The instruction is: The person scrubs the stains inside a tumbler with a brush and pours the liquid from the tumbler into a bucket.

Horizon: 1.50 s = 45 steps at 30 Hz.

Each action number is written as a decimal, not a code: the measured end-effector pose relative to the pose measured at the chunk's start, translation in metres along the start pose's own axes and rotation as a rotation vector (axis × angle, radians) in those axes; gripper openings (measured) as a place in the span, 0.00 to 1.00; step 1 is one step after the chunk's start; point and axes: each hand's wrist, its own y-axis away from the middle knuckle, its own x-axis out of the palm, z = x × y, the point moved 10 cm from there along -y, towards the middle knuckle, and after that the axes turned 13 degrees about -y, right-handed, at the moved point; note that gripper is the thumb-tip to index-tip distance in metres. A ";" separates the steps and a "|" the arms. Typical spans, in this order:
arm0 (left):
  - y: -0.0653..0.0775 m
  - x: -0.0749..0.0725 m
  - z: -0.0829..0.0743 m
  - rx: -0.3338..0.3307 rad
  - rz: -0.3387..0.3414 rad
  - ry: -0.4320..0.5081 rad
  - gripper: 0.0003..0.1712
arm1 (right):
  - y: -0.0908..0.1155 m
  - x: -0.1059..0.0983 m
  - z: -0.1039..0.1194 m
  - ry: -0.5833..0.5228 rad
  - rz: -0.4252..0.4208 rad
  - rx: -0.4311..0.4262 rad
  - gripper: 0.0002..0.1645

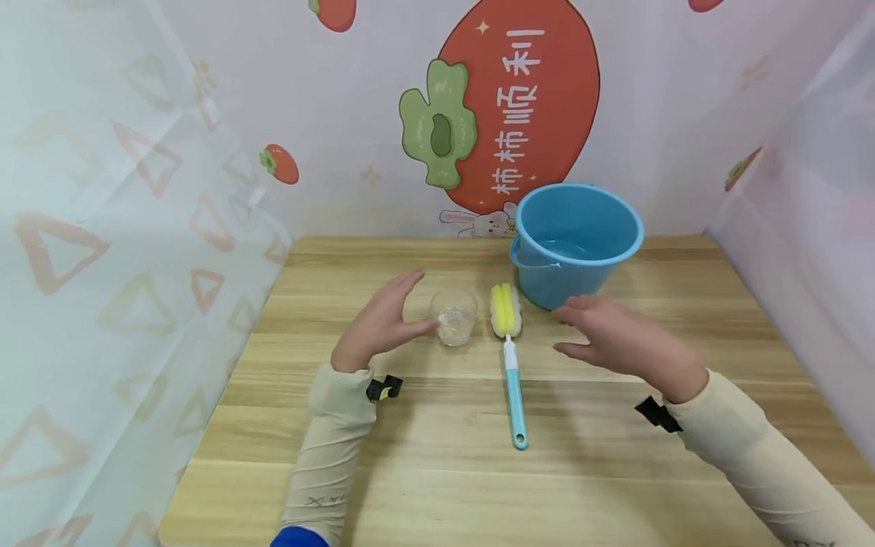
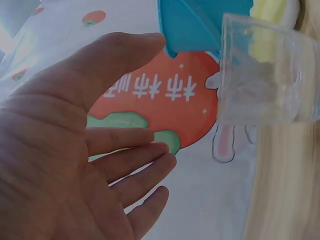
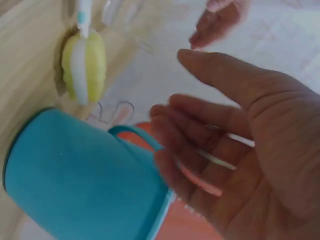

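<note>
A clear cup [image 1: 454,317] stands upright on the wooden table, close to my left hand [image 1: 384,323]. That hand has its thumb spread from its fingers, and in the left wrist view a gap shows between them and the cup [image 2: 270,75]. Right of the cup lies a bottle brush [image 1: 514,387] with a yellow and white sponge head [image 3: 84,67] and a light blue handle. My right hand [image 1: 618,338] hovers right of the brush, in front of the blue bucket [image 1: 570,277]. Its fingers are relaxed and hold nothing.
The bucket's thin handle [image 1: 536,264] hangs on its left side. A printed curtain [image 1: 369,114] with persimmon drawings rises behind the table [image 1: 437,471], and more curtain flanks both sides. Each sleeve carries a small black wrist device [image 1: 384,388].
</note>
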 end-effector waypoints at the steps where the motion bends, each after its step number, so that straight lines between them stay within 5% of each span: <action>1: -0.002 0.003 -0.001 0.005 0.002 0.012 0.55 | -0.004 0.004 0.007 0.029 0.015 -0.047 0.23; 12: -0.012 0.040 -0.002 0.025 -0.057 0.110 0.55 | -0.025 0.081 0.037 0.105 0.262 -0.254 0.29; 20: -0.019 0.057 0.003 -0.013 -0.067 0.162 0.57 | -0.021 0.119 0.056 0.220 0.245 -0.452 0.16; 31: -0.027 0.072 0.005 -0.081 -0.035 0.149 0.60 | -0.022 0.139 0.061 0.320 0.263 -0.490 0.11; 39: -0.028 0.075 0.005 -0.098 -0.015 0.152 0.60 | -0.018 0.145 0.066 0.485 0.254 -0.656 0.08; 45: -0.029 0.077 0.008 -0.107 -0.024 0.215 0.60 | -0.016 0.140 0.068 0.504 0.240 -0.757 0.07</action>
